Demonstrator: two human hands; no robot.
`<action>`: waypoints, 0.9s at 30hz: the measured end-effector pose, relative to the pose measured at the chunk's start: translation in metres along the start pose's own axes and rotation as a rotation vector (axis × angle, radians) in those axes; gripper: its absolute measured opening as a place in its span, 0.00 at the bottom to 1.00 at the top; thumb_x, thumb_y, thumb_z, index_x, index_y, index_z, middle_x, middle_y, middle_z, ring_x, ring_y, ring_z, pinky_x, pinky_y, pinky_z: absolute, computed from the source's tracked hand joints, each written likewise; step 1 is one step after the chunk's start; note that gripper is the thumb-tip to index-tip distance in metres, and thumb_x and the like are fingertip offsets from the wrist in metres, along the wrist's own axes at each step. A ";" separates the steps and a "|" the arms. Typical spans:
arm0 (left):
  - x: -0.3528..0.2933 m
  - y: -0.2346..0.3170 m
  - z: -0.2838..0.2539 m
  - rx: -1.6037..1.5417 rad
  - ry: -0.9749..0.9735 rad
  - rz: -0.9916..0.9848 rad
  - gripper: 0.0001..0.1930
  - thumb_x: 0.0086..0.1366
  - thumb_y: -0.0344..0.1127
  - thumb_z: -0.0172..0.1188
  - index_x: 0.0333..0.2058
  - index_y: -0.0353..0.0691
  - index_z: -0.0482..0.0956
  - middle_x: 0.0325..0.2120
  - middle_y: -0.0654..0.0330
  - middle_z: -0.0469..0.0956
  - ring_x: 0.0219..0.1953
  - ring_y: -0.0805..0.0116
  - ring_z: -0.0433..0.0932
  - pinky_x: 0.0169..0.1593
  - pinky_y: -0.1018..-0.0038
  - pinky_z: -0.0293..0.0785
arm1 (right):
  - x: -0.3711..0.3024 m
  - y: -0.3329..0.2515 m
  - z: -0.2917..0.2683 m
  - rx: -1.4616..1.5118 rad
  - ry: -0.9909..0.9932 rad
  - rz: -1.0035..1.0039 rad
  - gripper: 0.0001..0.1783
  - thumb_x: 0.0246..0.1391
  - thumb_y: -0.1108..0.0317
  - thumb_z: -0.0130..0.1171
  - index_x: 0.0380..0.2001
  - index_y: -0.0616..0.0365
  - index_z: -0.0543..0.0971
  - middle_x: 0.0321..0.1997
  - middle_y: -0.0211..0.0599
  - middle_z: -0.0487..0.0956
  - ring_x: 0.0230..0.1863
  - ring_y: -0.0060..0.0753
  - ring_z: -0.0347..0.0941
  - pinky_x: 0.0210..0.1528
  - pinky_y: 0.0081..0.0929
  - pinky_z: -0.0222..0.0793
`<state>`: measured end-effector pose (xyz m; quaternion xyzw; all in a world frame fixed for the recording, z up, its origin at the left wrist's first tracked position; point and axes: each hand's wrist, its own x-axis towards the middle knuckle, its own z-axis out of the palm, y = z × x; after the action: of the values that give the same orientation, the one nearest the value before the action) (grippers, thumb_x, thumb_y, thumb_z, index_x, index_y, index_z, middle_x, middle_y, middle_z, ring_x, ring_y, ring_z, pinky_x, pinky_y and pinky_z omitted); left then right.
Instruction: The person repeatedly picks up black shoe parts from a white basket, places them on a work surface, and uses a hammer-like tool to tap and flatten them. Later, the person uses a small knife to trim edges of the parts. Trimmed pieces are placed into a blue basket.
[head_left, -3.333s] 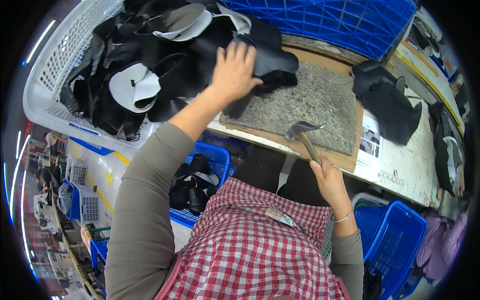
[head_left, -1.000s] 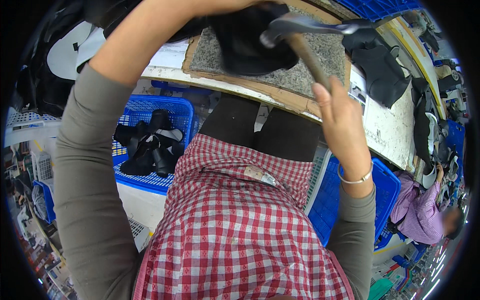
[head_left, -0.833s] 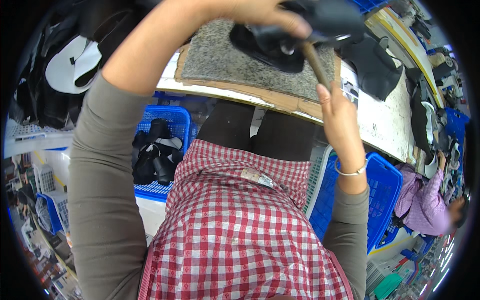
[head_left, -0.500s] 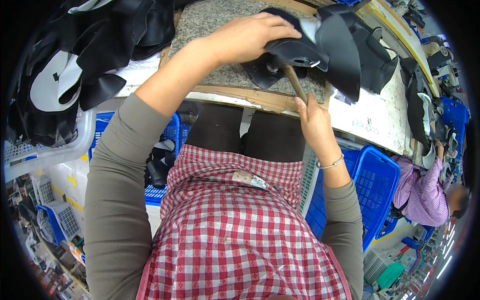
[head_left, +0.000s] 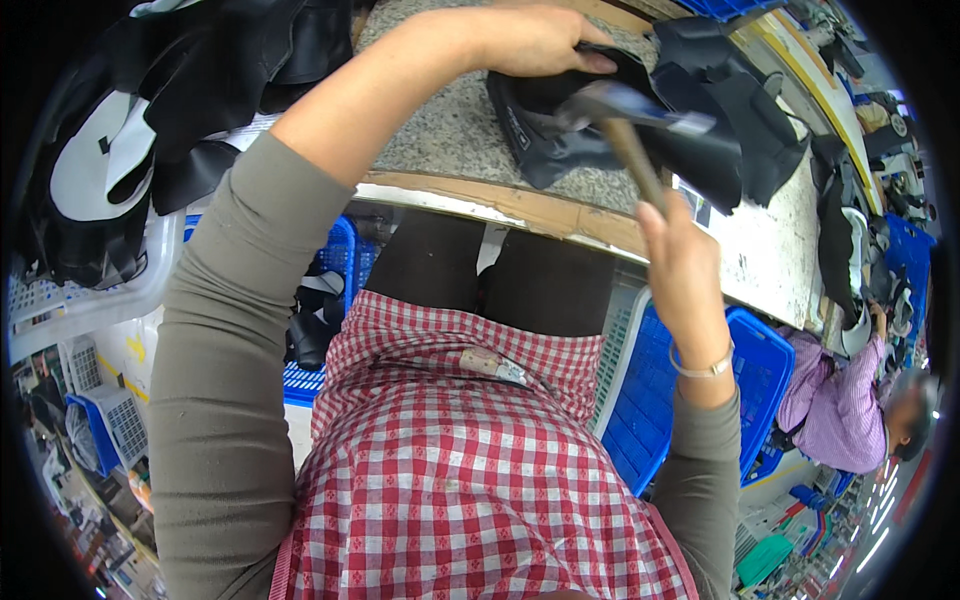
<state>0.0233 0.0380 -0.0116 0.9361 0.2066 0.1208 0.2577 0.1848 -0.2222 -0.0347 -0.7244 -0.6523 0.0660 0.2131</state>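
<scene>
Black piece (head_left: 548,152) in left grip (head_left: 540,42)

Wooden-handled metal hammer (head_left: 630,150): head blurred at one o'clock; I can't resolve its edges.
Bare left hand (head_left: 535,40): at twelve o'clock, I can't see every finger against the curved black leather-like piece (head_left: 550,160).
Blue plastic crate (head_left: 722,8): cropped, one o'clock.
Distant clutter (head_left: 85,470): eight o'clock, too small for me.

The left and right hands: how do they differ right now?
The left hand pinches a black piece; the right hand grips a wooden-handled hammer. The left wrist looks bare; the right wrist wears a silvery bracelet. The left hand sits higher in the picture than the right. Both hands are ungloved.
</scene>
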 end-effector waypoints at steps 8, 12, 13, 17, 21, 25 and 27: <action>-0.067 0.023 -0.009 0.080 0.184 -0.033 0.19 0.69 0.38 0.61 0.58 0.57 0.80 0.50 0.53 0.84 0.50 0.44 0.81 0.53 0.57 0.79 | -0.012 0.016 0.017 0.083 -0.133 0.248 0.19 0.72 0.58 0.52 0.49 0.68 0.75 0.25 0.60 0.78 0.26 0.60 0.77 0.31 0.42 0.70; -0.216 0.063 -0.059 0.322 -0.045 -0.453 0.32 0.62 0.27 0.62 0.65 0.61 0.74 0.63 0.57 0.75 0.59 0.50 0.78 0.59 0.60 0.78 | -0.057 0.026 -0.017 0.395 -0.255 0.102 0.20 0.69 0.57 0.57 0.45 0.69 0.76 0.22 0.60 0.74 0.26 0.66 0.74 0.28 0.43 0.68; -0.253 0.073 -0.078 0.394 -0.101 -0.574 0.34 0.62 0.27 0.63 0.66 0.64 0.73 0.62 0.56 0.76 0.60 0.51 0.78 0.60 0.61 0.77 | -0.061 0.026 -0.024 0.398 -0.307 0.101 0.21 0.69 0.56 0.58 0.43 0.69 0.76 0.22 0.59 0.73 0.25 0.65 0.73 0.27 0.41 0.67; -0.317 0.081 -0.134 0.877 -0.353 -0.944 0.38 0.55 0.36 0.73 0.65 0.44 0.72 0.53 0.51 0.81 0.55 0.49 0.80 0.58 0.60 0.77 | -0.055 0.013 -0.022 0.377 -0.270 0.007 0.21 0.69 0.55 0.59 0.36 0.67 0.75 0.22 0.56 0.74 0.25 0.61 0.73 0.28 0.41 0.67; -0.228 0.002 -0.120 0.149 0.381 -0.503 0.33 0.67 0.44 0.67 0.66 0.37 0.70 0.59 0.47 0.79 0.61 0.51 0.78 0.64 0.65 0.72 | -0.040 -0.012 0.011 0.491 -0.250 0.081 0.18 0.69 0.56 0.59 0.39 0.64 0.76 0.23 0.56 0.75 0.26 0.64 0.74 0.29 0.44 0.69; -0.093 -0.131 -0.075 0.307 0.806 -0.539 0.55 0.55 0.58 0.75 0.66 0.18 0.60 0.59 0.29 0.72 0.62 0.37 0.74 0.66 0.58 0.71 | -0.046 -0.021 0.027 0.558 -0.282 0.084 0.18 0.70 0.55 0.58 0.38 0.63 0.74 0.22 0.56 0.72 0.26 0.65 0.73 0.28 0.44 0.68; -0.044 -0.171 -0.066 -0.298 0.979 -0.541 0.44 0.54 0.47 0.79 0.60 0.21 0.70 0.54 0.38 0.79 0.56 0.49 0.80 0.59 0.63 0.75 | -0.052 -0.017 0.024 0.519 -0.303 0.098 0.19 0.69 0.54 0.58 0.37 0.63 0.74 0.22 0.57 0.71 0.26 0.66 0.72 0.27 0.44 0.67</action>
<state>-0.0930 0.1804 -0.0529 0.6388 0.5144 0.4974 0.2829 0.1534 -0.2663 -0.0588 -0.6582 -0.6025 0.3477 0.2879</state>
